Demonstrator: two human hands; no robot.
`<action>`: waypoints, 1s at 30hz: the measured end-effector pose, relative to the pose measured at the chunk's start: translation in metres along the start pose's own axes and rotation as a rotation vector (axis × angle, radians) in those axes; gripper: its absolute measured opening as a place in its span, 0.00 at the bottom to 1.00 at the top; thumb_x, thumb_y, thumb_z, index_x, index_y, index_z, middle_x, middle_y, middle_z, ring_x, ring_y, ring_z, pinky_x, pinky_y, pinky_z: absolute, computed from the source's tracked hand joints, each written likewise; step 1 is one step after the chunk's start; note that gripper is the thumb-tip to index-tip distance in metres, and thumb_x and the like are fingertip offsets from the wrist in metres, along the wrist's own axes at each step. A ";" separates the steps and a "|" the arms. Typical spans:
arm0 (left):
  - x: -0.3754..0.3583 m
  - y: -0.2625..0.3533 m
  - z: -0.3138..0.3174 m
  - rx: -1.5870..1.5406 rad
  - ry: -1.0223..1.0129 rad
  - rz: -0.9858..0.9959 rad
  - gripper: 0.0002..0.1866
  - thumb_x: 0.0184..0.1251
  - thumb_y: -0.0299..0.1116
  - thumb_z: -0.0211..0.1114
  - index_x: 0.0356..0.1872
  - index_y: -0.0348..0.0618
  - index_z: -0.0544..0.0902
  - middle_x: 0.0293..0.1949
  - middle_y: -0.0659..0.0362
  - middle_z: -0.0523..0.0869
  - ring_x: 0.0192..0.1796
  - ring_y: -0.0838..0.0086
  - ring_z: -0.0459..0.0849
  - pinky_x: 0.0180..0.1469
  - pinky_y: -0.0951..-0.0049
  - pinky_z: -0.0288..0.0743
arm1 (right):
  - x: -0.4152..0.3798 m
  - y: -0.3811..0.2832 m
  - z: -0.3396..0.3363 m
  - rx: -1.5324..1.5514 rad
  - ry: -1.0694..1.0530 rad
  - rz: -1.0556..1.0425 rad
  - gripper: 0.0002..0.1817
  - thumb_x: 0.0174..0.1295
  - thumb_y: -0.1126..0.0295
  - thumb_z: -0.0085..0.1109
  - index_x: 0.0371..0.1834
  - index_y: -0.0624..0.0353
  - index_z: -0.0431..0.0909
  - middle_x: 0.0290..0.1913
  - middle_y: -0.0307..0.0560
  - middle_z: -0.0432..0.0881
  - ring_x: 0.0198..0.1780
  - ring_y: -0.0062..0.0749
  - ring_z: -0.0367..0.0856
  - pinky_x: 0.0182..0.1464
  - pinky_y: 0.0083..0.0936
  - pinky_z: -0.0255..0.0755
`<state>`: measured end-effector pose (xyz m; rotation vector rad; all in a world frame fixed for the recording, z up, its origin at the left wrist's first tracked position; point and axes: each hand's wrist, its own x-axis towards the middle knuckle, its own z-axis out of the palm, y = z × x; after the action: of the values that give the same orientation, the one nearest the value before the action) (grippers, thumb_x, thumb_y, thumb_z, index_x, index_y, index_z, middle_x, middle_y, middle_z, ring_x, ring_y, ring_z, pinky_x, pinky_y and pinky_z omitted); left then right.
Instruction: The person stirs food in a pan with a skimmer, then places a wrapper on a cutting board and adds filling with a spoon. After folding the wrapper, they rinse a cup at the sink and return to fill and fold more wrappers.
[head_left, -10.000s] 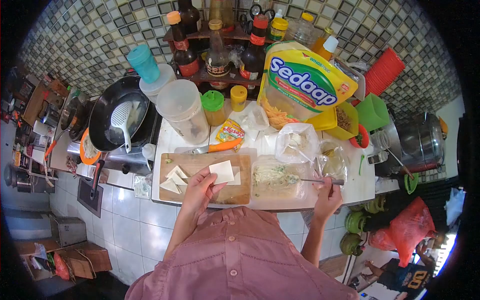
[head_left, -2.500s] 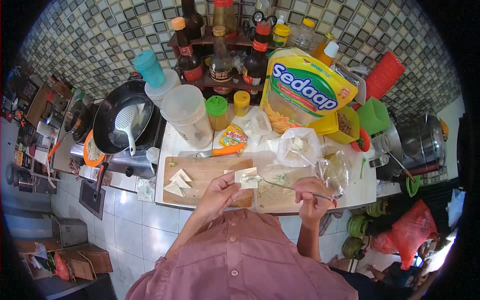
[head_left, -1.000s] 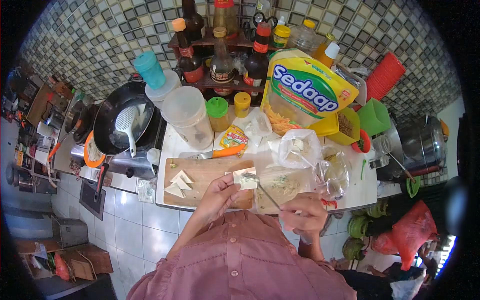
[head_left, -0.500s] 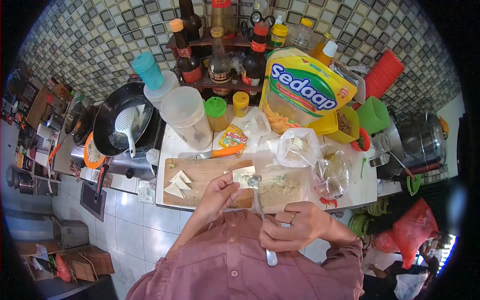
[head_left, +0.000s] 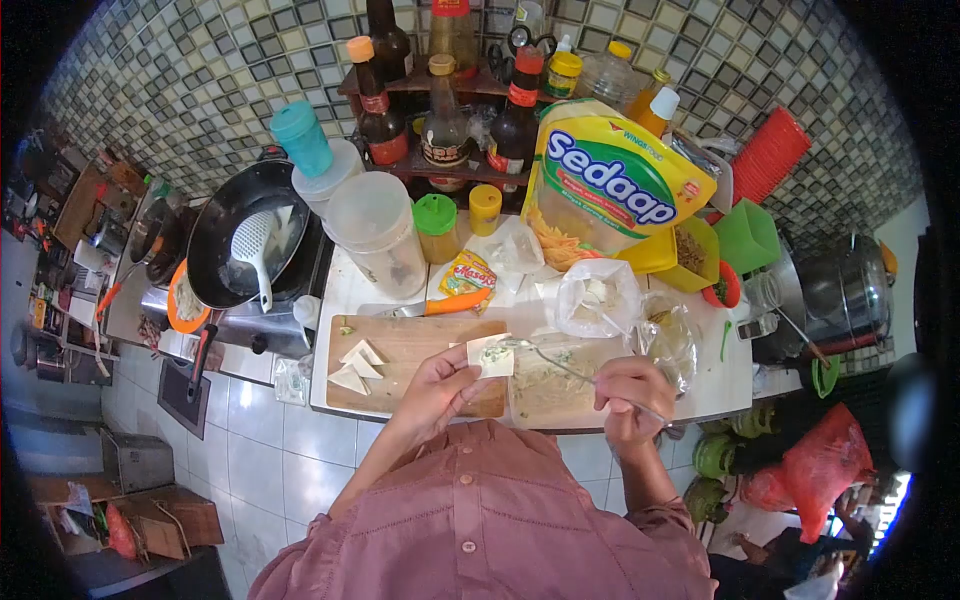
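Observation:
Between the fingers of my left hand (head_left: 442, 388) is a small square pastry wrapper (head_left: 493, 364), a dab of pale filling with green bits on it. My right hand (head_left: 637, 398) grips a metal spoon (head_left: 572, 371) by its handle, the bowl end touching the filling near the wrapper's upper right. Below them, a shallow clear container (head_left: 545, 395) holds more of the filling. Several folded triangular wrappers (head_left: 358, 368) lie on the wooden cutting board (head_left: 420, 335), left of my left hand.
An orange-handled knife (head_left: 455, 303) lies behind the board. A plastic bag of wrappers (head_left: 598, 298) sits behind the container. A black pan (head_left: 215, 265) with a white slotted spatula (head_left: 252, 245) is at the left, and jars and bottles line the back.
My right hand has moved up and to the right, turning the spoon from steep to nearly level. The filling now lies on the wrapper. My left hand has barely moved.

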<state>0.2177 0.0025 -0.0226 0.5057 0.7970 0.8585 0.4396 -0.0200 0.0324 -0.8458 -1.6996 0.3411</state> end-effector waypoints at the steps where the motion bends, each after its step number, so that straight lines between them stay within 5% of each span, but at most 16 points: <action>1: 0.000 -0.001 0.000 -0.011 -0.014 0.005 0.18 0.64 0.20 0.49 0.56 0.31 0.67 0.50 0.53 0.76 0.48 0.75 0.79 0.48 0.84 0.76 | -0.001 0.000 0.002 0.014 -0.008 0.021 0.04 0.52 0.69 0.60 0.27 0.57 0.78 0.28 0.46 0.79 0.25 0.29 0.77 0.26 0.20 0.70; 5: 0.001 -0.001 0.002 -0.005 -0.017 0.016 0.18 0.64 0.19 0.49 0.56 0.30 0.66 0.50 0.53 0.76 0.49 0.75 0.78 0.49 0.83 0.76 | -0.001 -0.001 0.005 -0.036 -0.094 -0.105 0.05 0.53 0.69 0.58 0.26 0.58 0.77 0.28 0.46 0.79 0.26 0.30 0.77 0.26 0.20 0.69; 8: 0.000 0.001 0.002 -0.027 -0.030 0.015 0.18 0.64 0.19 0.49 0.56 0.30 0.66 0.50 0.53 0.76 0.49 0.74 0.78 0.49 0.83 0.76 | -0.009 0.002 0.006 0.024 0.014 0.017 0.06 0.54 0.69 0.57 0.26 0.60 0.76 0.28 0.48 0.79 0.23 0.28 0.76 0.25 0.20 0.69; 10: -0.002 0.005 0.003 -0.002 -0.039 -0.006 0.19 0.64 0.18 0.46 0.57 0.28 0.63 0.54 0.52 0.72 0.53 0.74 0.75 0.56 0.80 0.72 | -0.009 0.003 0.011 0.115 0.228 0.093 0.18 0.64 0.58 0.47 0.27 0.63 0.74 0.27 0.52 0.75 0.14 0.21 0.68 0.15 0.15 0.60; 14: 0.001 0.001 0.001 -0.031 -0.030 0.022 0.18 0.63 0.19 0.49 0.55 0.29 0.67 0.50 0.52 0.76 0.49 0.74 0.78 0.50 0.83 0.75 | -0.009 0.007 0.015 0.114 0.225 0.144 0.19 0.64 0.56 0.47 0.29 0.63 0.72 0.28 0.53 0.73 0.12 0.20 0.65 0.13 0.14 0.58; 16: 0.002 -0.002 -0.001 -0.016 -0.021 0.022 0.18 0.63 0.20 0.50 0.55 0.29 0.67 0.50 0.52 0.76 0.50 0.74 0.78 0.50 0.83 0.75 | -0.008 0.007 0.016 0.052 0.045 0.078 0.18 0.64 0.56 0.47 0.31 0.63 0.71 0.29 0.52 0.71 0.11 0.19 0.63 0.12 0.14 0.56; 20: 0.001 0.001 -0.001 -0.027 -0.026 0.021 0.18 0.63 0.19 0.49 0.55 0.28 0.67 0.50 0.52 0.76 0.49 0.73 0.78 0.50 0.82 0.75 | -0.018 0.010 0.017 0.019 0.208 0.084 0.17 0.65 0.58 0.45 0.31 0.63 0.70 0.26 0.49 0.70 0.13 0.19 0.64 0.14 0.14 0.56; 22: 0.001 0.000 -0.004 -0.011 -0.041 0.000 0.20 0.64 0.18 0.47 0.58 0.30 0.63 0.54 0.54 0.73 0.53 0.75 0.75 0.54 0.82 0.72 | -0.015 0.014 0.012 0.114 0.489 0.226 0.15 0.66 0.61 0.44 0.31 0.63 0.70 0.20 0.42 0.68 0.16 0.17 0.61 0.16 0.14 0.53; 27: 0.002 -0.001 -0.008 -0.101 -0.026 0.039 0.18 0.66 0.23 0.48 0.56 0.30 0.66 0.52 0.53 0.74 0.51 0.73 0.77 0.52 0.79 0.75 | -0.034 0.023 -0.009 -0.016 0.586 0.677 0.09 0.66 0.67 0.45 0.35 0.60 0.71 0.16 0.32 0.63 0.17 0.12 0.57 0.18 0.13 0.50; 30: 0.002 0.003 -0.006 -0.168 0.026 0.045 0.15 0.67 0.29 0.48 0.51 0.30 0.68 0.48 0.51 0.76 0.49 0.72 0.78 0.50 0.76 0.77 | -0.055 0.033 -0.022 -0.080 0.585 0.856 0.05 0.61 0.73 0.51 0.38 0.62 0.71 0.21 0.36 0.71 0.17 0.11 0.61 0.18 0.11 0.56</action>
<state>0.2126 0.0064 -0.0256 0.3663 0.7319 0.9660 0.4768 -0.0391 -0.0208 -1.5404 -0.7516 0.5299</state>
